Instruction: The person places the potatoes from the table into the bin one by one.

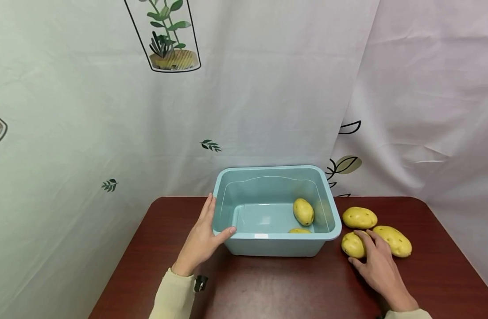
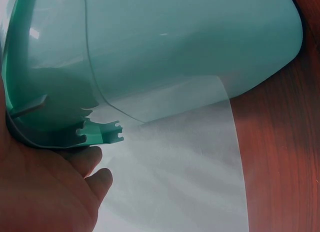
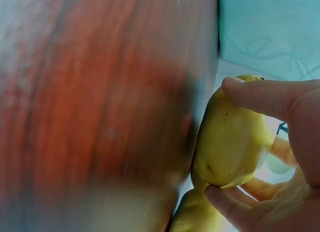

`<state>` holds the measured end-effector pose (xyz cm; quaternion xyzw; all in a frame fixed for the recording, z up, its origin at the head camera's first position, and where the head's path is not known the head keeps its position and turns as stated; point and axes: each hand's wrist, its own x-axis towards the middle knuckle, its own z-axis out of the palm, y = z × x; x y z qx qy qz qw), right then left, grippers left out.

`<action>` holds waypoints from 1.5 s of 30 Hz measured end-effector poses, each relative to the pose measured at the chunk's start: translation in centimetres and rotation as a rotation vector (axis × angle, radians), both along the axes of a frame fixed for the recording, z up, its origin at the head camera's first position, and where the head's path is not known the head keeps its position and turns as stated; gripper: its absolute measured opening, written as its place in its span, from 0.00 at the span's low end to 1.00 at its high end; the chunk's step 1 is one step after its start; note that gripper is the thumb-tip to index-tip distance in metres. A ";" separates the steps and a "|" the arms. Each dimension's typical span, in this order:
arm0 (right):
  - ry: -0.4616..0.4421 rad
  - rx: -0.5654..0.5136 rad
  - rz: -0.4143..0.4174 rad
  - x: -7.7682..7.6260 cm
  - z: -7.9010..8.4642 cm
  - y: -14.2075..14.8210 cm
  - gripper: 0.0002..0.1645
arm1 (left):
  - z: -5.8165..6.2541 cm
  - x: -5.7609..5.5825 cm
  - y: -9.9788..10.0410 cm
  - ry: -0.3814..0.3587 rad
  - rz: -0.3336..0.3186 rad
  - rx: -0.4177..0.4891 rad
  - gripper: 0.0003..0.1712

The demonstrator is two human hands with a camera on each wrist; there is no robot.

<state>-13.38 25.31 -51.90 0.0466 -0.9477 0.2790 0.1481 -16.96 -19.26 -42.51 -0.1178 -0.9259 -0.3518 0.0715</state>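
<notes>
A light blue plastic bin (image 1: 268, 246) stands on the table with two yellow potatoes inside: one potato (image 1: 303, 212) by its right wall, another potato (image 1: 300, 230) mostly hidden behind the front rim. At the bin's front left corner, my left hand (image 1: 202, 241) rests with straight fingers along the side and the thumb at the front rim. To the right of the bin, my right hand (image 1: 377, 263) holds a potato (image 3: 232, 137) between thumb and fingers. Just beyond this hand lie a second potato (image 1: 359, 217) and a third, longer potato (image 1: 393, 241).
The dark red-brown wooden table (image 1: 276, 288) has rounded far corners. A pale cloth backdrop (image 1: 268, 88) with plant prints hangs behind it and along the sides. The bin's back stands near the table's far edge.
</notes>
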 end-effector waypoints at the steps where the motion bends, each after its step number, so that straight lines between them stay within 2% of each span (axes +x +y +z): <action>1: -0.006 -0.002 -0.001 0.0 0.1 0.0 0.46 | 0.0 0.0 0.0 -0.003 0.001 0.001 0.62; 28: 0.017 -0.031 -0.020 0.8 0.9 -0.4 0.44 | 0.2 0.0 0.1 -0.027 0.004 0.043 0.63; 45: 0.043 -0.061 -0.027 1.1 1.8 -0.5 0.45 | 0.1 0.0 0.1 -0.027 0.010 0.036 0.62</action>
